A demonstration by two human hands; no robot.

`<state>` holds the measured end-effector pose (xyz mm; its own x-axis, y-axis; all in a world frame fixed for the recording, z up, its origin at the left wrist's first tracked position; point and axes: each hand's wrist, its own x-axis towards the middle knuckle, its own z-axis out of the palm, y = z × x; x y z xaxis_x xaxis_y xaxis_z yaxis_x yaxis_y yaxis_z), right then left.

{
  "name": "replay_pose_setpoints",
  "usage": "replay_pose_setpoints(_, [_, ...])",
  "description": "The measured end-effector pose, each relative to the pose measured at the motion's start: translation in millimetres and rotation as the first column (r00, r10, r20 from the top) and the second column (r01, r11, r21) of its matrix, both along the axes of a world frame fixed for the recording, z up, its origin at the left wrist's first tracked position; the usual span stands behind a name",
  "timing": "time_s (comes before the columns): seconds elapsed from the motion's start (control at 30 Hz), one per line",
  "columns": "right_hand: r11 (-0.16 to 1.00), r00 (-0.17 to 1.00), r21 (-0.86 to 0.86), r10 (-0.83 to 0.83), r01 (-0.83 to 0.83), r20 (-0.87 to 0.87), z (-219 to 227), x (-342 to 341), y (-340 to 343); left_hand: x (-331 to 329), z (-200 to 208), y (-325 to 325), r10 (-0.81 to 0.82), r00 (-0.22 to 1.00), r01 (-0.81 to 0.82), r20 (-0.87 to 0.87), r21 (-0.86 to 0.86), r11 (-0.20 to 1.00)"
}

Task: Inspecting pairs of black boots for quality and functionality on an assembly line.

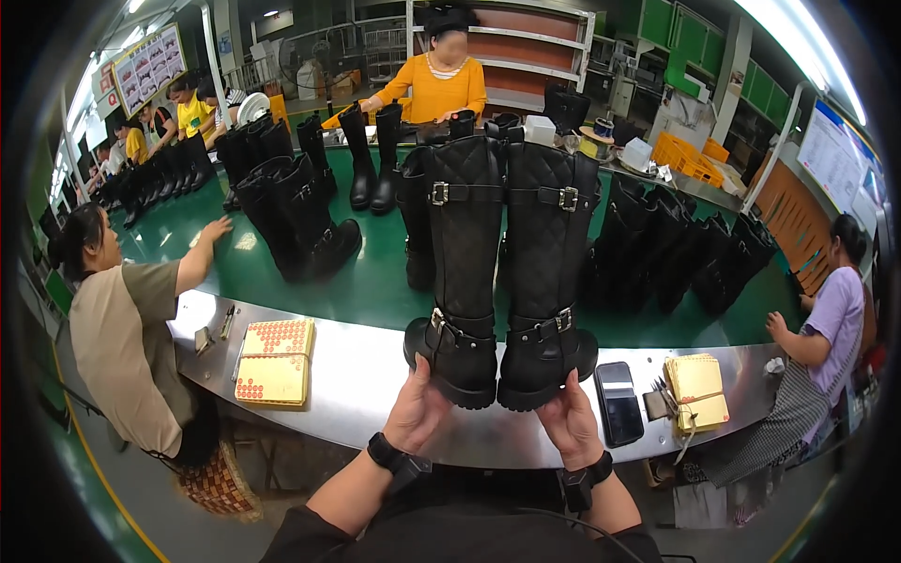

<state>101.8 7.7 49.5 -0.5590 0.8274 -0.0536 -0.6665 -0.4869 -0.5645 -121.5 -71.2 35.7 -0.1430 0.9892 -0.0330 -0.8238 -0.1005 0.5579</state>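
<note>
A pair of tall black boots stands upright side by side before me, with quilted shafts and silver buckles at top and ankle. My left hand (419, 413) grips the left boot (462, 244) low at its foot, thumb up along the toe. Around the foot of the right boot (548, 244) closes my right hand (571, 420), its thumb also raised. Both soles show just above the metal table edge; the fingers beneath them are partly hidden. Another black boot (415, 220) is partly covered behind the left one.
Green conveyor belt (375, 281) carries more black boots (296, 220) left and right (676, 249). On the metal ledge (361, 375) lie yellow card stacks (274, 361), another stack (699, 389) and a black phone (619, 403). Co-workers sit at both sides; one in orange (436, 89) stands opposite.
</note>
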Motion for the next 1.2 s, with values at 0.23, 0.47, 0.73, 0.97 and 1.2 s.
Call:
replay_pose_setpoints(0.23, [0.997, 0.998, 0.067, 0.042, -0.039, -0.042, -7.9, 2.9, 4.4, 2.7, -3.2, 0.5, 0.009, 1.0, -0.009, 0.024, 0.01, 1.0])
replay_pose_setpoints(0.47, [0.991, 0.997, 0.118, 0.073, -0.069, -0.023, -12.0, 9.4, 9.4, -4.9, -3.3, 1.3, -0.015, 1.0, 0.014, 0.015, 0.066, 0.998])
replay_pose_setpoints(0.73, [0.885, 0.804, 0.447, -0.168, -0.132, 0.57, -13.3, 10.1, 1.4, 20.6, 24.0, -0.4, -0.151, 0.988, 0.154, 0.033, -0.167, 0.974])
replay_pose_setpoints(0.97, [-0.295, 0.622, 0.906, -0.782, -0.304, -0.046, 183.4, 76.5, 6.3, 11.4, 10.1, 0.0, -0.625, 0.468, 0.541, 0.625, 0.357, 0.761])
replay_pose_setpoints(1.2, [-0.36, 0.655, 0.576, -0.601, -0.734, 0.459, 277.1, 46.9, -13.2, 8.6, -26.8, -8.1, -0.625, 0.547, 0.687, 0.556, 0.128, 0.715])
